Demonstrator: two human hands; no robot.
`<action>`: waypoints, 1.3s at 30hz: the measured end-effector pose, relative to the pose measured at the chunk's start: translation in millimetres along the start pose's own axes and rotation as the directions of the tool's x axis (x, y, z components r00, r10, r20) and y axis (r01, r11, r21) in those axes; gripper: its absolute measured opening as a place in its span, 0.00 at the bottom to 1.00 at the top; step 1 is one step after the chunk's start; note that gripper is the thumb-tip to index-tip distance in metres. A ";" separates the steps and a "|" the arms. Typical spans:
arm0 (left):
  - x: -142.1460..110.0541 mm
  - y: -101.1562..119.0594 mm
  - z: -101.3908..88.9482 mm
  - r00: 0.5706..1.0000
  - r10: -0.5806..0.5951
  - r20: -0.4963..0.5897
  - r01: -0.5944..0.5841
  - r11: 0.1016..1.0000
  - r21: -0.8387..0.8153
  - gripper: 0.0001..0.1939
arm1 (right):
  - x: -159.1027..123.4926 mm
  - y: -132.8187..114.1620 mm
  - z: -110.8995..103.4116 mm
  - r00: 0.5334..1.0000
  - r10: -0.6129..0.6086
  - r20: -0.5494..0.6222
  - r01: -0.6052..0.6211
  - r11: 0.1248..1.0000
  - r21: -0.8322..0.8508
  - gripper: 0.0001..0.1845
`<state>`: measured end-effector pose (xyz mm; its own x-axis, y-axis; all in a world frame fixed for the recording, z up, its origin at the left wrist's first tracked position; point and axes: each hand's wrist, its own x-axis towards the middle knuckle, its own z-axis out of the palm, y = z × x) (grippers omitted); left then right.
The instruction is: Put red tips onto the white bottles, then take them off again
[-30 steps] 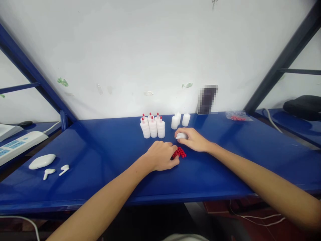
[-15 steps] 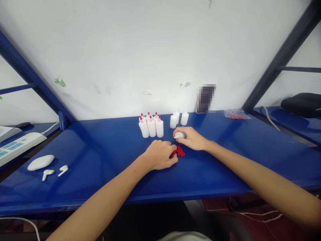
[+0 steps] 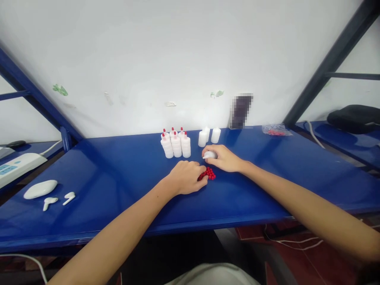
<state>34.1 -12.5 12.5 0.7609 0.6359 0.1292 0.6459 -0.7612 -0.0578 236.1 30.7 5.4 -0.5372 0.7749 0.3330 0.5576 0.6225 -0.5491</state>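
Observation:
My left hand [image 3: 187, 177] rests low over the table, thumb and fingers apart around the near side of a cluster of small red caps [image 3: 210, 173]. Some caps are hidden behind the fingers. Just beyond them, my right hand [image 3: 224, 158] is closed around a white squeeze bottle [image 3: 210, 154], which lies tilted with its bare nozzle pointing left. Further back on the left, several white bottles with red caps [image 3: 177, 147] stand upright in a tight group. Behind my right hand stand 3 white bottles [image 3: 202, 139] with no red tips showing.
A clear plastic bag [image 3: 276, 130] with red pieces lies at the back right. A phone [image 3: 241, 111] leans on the wall. On the left are a white earbud case [image 3: 40, 189], two earbuds [image 3: 69, 198] and a power strip [image 3: 22, 168]. Blue frame posts flank the blue table [image 3: 118, 174].
The whole view has shifted slightly, so everything appears a little higher and further left. Both hands keep nearly the same place by the caps and the bottle.

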 end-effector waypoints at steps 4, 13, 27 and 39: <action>-0.8 -0.8 -2.4 0.999 0.028 0.025 -0.029 1.000 0.010 0.19 | -0.2 0.5 0.3 1.000 -0.006 0.002 0.006 1.000 -0.007 0.07; -0.8 -5.4 -2.6 0.997 0.057 0.046 -0.058 0.998 0.029 0.20 | -0.7 0.0 0.6 1.000 -0.004 0.004 0.004 1.000 -0.020 0.07; -1.2 -4.8 -1.3 0.996 0.070 0.061 -0.074 0.994 0.076 0.20 | -0.5 -3.6 -0.7 1.000 0.010 0.010 -0.010 1.000 -0.024 0.08; -1.9 -5.5 -0.1 0.996 0.064 0.059 -0.069 0.995 0.074 0.19 | -0.5 -2.2 -0.4 1.000 0.006 0.012 -0.006 1.000 -0.015 0.07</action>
<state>29.1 -9.6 12.7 0.8032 0.5920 0.0665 0.5949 -0.7915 -0.1401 235.4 29.0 6.7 -0.5415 0.7774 0.3201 0.5706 0.6194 -0.5392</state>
